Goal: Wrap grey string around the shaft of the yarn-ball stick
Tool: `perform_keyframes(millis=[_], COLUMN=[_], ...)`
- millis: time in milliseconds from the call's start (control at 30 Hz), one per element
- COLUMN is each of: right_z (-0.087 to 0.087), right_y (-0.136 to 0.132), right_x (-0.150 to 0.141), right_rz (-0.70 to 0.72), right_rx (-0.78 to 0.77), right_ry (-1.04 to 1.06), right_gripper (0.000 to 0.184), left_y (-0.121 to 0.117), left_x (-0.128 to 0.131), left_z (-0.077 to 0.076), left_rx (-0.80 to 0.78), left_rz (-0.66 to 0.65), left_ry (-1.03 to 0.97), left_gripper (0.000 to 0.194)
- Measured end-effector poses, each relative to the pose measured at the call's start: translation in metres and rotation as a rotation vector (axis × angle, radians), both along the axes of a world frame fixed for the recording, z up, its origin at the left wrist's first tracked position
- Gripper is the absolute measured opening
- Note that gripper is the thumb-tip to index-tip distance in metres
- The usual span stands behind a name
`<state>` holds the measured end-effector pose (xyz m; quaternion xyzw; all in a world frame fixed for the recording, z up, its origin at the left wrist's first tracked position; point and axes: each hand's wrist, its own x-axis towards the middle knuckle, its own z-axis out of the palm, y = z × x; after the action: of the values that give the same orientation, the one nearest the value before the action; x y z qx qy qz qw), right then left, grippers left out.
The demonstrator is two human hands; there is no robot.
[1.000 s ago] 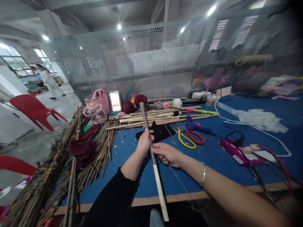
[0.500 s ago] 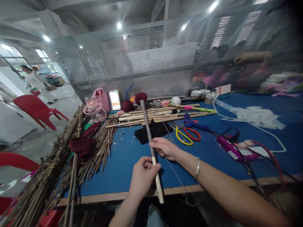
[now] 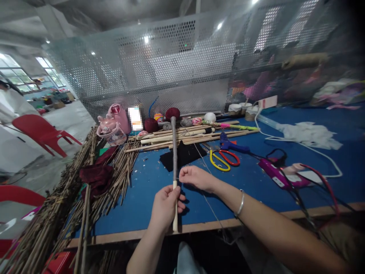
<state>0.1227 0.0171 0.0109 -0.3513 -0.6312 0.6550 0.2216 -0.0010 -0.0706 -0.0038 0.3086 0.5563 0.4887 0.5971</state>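
Note:
A long wooden stick (image 3: 175, 156), its upper length wound in grey yarn and its lower end bare pale wood, points away from me over the table. My left hand (image 3: 164, 205) grips it on the bare part just below the winding. Close to the right side of the stick, my right hand (image 3: 196, 178) pinches the grey yarn (image 3: 209, 205), which trails down past the table's front edge. A dark red ball (image 3: 172, 113) shows at the stick's far end; whether it is attached cannot be told. Beyond my hands lies a black cloth (image 3: 188, 154).
Yellow-and-red-handled scissors (image 3: 219, 160), a blue glue gun (image 3: 232, 145) and a purple power strip (image 3: 273, 175) with cords lie right. Bundled twigs (image 3: 68, 182) fill the left edge. Several wooden sticks (image 3: 154, 141) and yarn balls lie behind, before a perforated metal screen (image 3: 171, 72).
My left hand has shifted down from the grey winding to the bare wood. The stick has swung more upright in view. My right hand has come slightly off it. A person walks leftward in the background.

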Motion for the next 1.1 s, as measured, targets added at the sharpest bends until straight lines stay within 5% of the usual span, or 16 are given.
perform_keyframes(millis=[167, 267, 467, 600, 767, 1100], right_z=[0.001, -0.003, -0.007, -0.008, -0.012, -0.015], right_y=[0.002, 0.005, 0.006, 0.005, 0.006, 0.009], right_x=[0.005, 0.006, 0.003, 0.003, 0.004, 0.003], right_rz=[0.108, 0.022, -0.002, 0.059, 0.092, 0.024], right_rx=[0.169, 0.151, -0.125, -0.304, -0.324, -0.175], right_ry=[0.073, 0.056, 0.130, 0.179, 0.132, 0.114], right_gripper=[0.017, 0.019, 0.023, 0.024, 0.021, 0.019], left_y=[0.000, -0.001, -0.003, -0.003, -0.002, -0.006], left_x=[0.000, 0.001, 0.004, 0.002, 0.001, 0.010], left_z=[0.000, 0.002, 0.006, 0.006, 0.008, 0.013], left_rx=[0.003, 0.006, 0.034, -0.052, -0.182, -0.123], left_rz=[0.013, 0.023, 0.012, 0.003, 0.007, 0.113], left_ry=[-0.020, -0.063, -0.330, -0.713, -1.057, -0.585], left_gripper=[0.029, 0.031, 0.032, 0.022, 0.015, 0.016])
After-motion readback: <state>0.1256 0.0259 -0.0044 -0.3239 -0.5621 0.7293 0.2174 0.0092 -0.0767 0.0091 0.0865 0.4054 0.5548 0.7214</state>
